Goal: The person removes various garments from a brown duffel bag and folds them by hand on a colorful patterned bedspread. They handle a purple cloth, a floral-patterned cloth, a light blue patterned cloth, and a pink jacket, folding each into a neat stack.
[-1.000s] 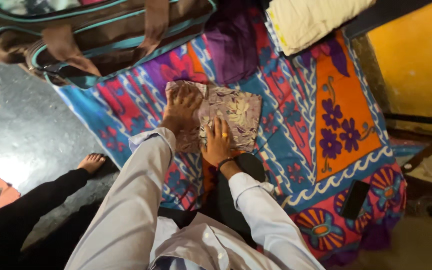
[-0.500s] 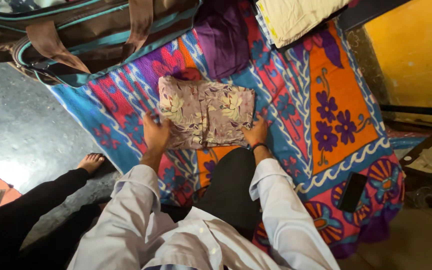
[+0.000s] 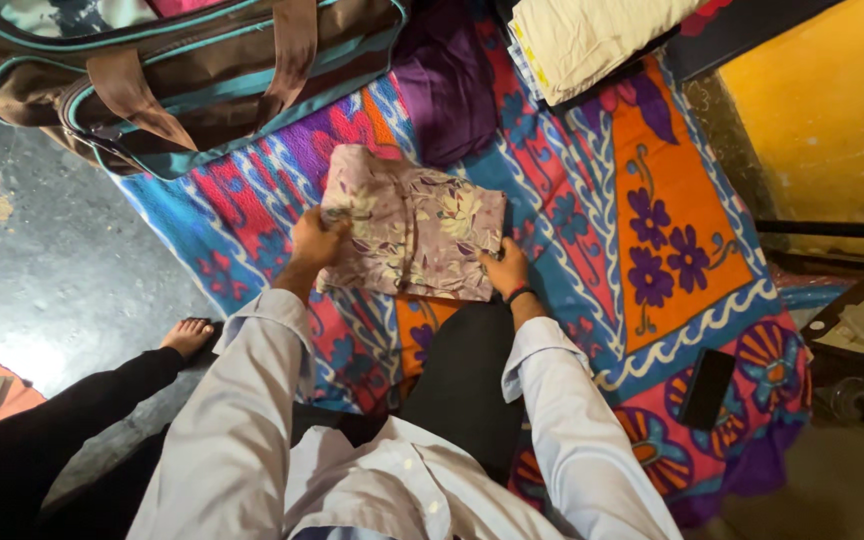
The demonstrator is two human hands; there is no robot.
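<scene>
Both hands now grip the folded floral cloth (image 3: 412,232) at its near corners: left hand (image 3: 314,240) with fingers curled closed around the left edge, right hand (image 3: 505,270) pinching the right corner. 0.5 s ago the hands lay flat beside it on the bedspread; now the bundle looks raised and tilted off the patterned bedspread (image 3: 672,220), so the fold seems finished and the cloth is being picked up. Brown duffel bag with teal trim (image 3: 182,80) sits open at top left, purple cloth (image 3: 447,80) and cream folded cloth (image 3: 592,35) beyond, black phone (image 3: 707,388) at lower right. No labels readable.
</scene>
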